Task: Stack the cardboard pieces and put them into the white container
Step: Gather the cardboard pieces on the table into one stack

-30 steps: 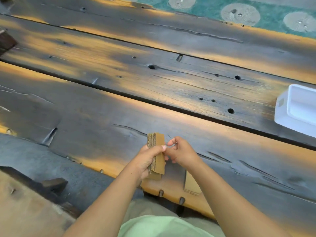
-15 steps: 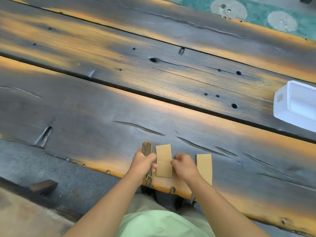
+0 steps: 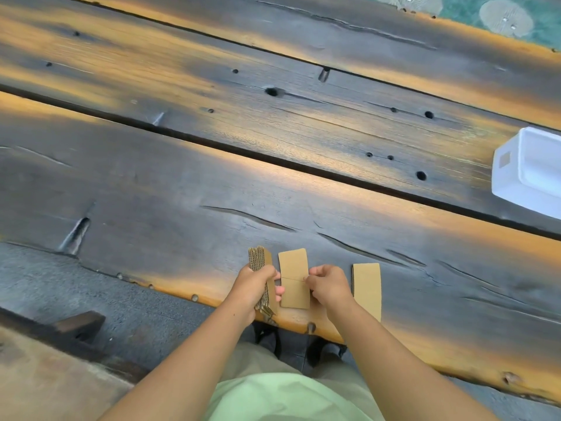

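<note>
My left hand [image 3: 255, 288] grips a thick stack of brown corrugated cardboard pieces [image 3: 259, 259], held on edge near the table's front edge. Just right of it a single flat cardboard piece [image 3: 293, 265] lies on the wood, and my right hand [image 3: 328, 284] pinches its right edge. Another flat cardboard pile [image 3: 366, 284] lies to the right of my right hand. The white container [image 3: 510, 174] stands far right, partly cut off by the frame, apart from both hands.
The table is dark, weathered wooden planks [image 3: 273, 177] with gaps, holes and cracks. Its front edge [image 3: 212, 299] runs just under my hands. Grey floor and a dark wooden block [image 3: 82, 325] lie at the lower left.
My left hand lowered the stack to the table's front edge and turned it on edge. My right hand set a single piece flat beside it; the pile at the right came into full view.
</note>
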`<state>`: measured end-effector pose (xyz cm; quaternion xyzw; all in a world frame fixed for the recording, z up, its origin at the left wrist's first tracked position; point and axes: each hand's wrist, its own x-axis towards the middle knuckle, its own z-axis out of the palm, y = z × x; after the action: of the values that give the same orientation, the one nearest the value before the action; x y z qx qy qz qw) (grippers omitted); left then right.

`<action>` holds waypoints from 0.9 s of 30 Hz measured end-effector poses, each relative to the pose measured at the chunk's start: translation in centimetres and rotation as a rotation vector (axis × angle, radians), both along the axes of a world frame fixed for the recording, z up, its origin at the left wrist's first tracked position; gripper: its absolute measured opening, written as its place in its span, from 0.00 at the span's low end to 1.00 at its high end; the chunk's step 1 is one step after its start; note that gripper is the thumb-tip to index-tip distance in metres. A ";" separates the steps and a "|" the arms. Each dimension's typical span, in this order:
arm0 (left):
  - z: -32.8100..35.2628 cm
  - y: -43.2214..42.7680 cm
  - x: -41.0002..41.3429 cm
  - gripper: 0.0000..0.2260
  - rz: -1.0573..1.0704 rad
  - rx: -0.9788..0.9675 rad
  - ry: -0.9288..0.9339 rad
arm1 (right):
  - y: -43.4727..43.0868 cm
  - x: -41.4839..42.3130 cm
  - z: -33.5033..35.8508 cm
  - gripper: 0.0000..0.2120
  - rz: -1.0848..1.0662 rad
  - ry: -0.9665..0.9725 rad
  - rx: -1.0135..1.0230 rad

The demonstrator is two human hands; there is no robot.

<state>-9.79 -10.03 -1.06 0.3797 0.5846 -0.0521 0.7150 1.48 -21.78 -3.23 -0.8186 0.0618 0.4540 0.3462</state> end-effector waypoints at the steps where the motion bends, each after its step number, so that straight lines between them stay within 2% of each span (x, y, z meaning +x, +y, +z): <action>1: -0.1 0.0 0.0 0.15 0.006 -0.005 -0.004 | 0.0 -0.2 -0.1 0.02 -0.021 -0.006 0.003; 7: 0.2 0.5 0.1 0.12 0.016 -0.024 -0.062 | 0.1 -0.7 0.3 0.04 -0.065 -0.024 0.046; 12: 1.7 0.8 0.9 0.09 0.016 -0.067 -0.162 | -0.9 1.6 2.2 0.07 -0.035 -0.026 0.163; 18: 3.6 1.0 2.3 0.21 -0.079 -0.072 -0.287 | -2.9 5.2 6.2 0.06 -0.059 0.194 0.406; 21: 4.4 0.0 3.2 0.24 -0.160 -0.126 -0.372 | -3.1 5.5 7.4 0.06 -0.068 0.290 0.492; 24: 4.8 -1.2 4.3 0.28 -0.161 -0.159 -0.409 | -3.4 5.2 7.9 0.06 -0.088 0.322 0.540; 27: 5.4 -1.9 5.3 0.26 -0.152 -0.191 -0.442 | -3.9 5.2 8.4 0.07 -0.105 0.304 0.564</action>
<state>-4.47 -11.95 4.32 0.3555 0.3765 -0.0763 0.8521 6.72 -25.70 5.15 -0.6091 0.0269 0.5518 0.5690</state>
